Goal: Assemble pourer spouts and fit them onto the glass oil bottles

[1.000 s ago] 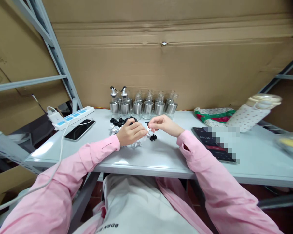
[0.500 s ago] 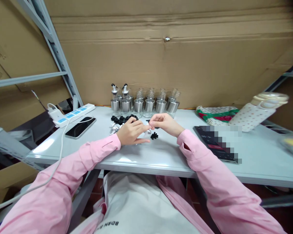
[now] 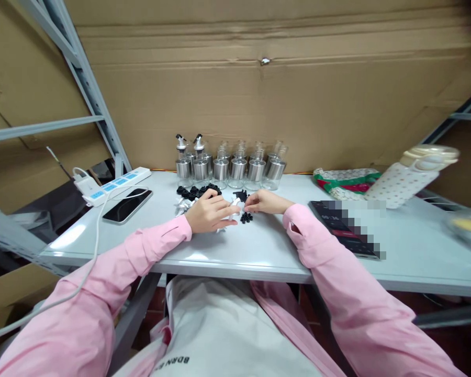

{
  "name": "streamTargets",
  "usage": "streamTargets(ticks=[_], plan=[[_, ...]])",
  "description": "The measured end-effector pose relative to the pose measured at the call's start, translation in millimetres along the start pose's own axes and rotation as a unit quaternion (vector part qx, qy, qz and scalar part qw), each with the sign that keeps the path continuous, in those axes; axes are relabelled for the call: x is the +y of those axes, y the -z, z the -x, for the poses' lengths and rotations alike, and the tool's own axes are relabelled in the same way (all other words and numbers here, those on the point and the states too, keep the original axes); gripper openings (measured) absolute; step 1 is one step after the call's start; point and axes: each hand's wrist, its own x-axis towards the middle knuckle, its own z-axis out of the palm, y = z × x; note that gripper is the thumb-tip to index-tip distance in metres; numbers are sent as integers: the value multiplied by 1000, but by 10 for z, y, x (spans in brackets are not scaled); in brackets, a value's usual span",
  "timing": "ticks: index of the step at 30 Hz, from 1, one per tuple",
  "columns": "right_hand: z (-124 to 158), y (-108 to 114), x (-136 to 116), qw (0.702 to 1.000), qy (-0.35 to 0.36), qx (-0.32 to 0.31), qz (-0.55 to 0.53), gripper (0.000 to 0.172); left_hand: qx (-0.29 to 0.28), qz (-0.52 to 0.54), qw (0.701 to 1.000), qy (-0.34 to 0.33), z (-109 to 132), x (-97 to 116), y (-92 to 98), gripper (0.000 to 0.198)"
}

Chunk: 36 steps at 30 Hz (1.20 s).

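My left hand [image 3: 210, 212] rests on the grey table [image 3: 259, 246], fingers curled around a small white spout part [image 3: 235, 212]. My right hand [image 3: 265, 202] lies low on the table with fingertips pinched at small black rubber pieces [image 3: 246, 217]. A heap of black caps [image 3: 194, 191] and some white parts [image 3: 181, 208] lie just left of my left hand. Behind stands a row of glass bottles with steel collars [image 3: 230, 168]; the two at the left carry spouts.
A phone [image 3: 127, 205] and a white power strip [image 3: 113, 186] with cable lie at the left. A dark tablet [image 3: 337, 222], a patterned cloth [image 3: 343, 183] and a dotted white bottle [image 3: 412, 178] are at the right. Cardboard walls the back; shelf posts stand left.
My right hand dropped from raised in front of the left hand to the table by the black pieces. My left hand stayed nearly in place, still on the white part.
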Motion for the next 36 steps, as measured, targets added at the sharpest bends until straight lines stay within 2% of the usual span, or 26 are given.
streamTargets(ticks=[7, 14, 18, 21, 26, 30, 36], plan=[[-28, -50, -60, 996, -22, 65, 61, 26, 17, 9, 1000, 8, -1, -39, 42, 24], [-16, -43, -24, 996, 27, 43, 71, 21, 19, 25, 999, 8, 21, -60, 28, 24], [-20, -45, -8, 996, 33, 72, 34, 14, 21, 33, 999, 5, 24, -57, 21, 24], [0, -37, -66, 989, 13, 126, -77, 15, 11, 39, 999, 8, 30, -55, 19, 24], [70, -27, -244, 932, 44, 124, -338, 26, -16, 49, 999, 16, 54, -55, 3, 25], [90, -44, -308, 887, 63, 137, -436, 28, -17, 48, 999, 12, 57, -53, -7, 25], [80, -88, -374, 836, 85, 101, -532, 29, -9, 50, 999, 6, 40, -32, 0, 23]])
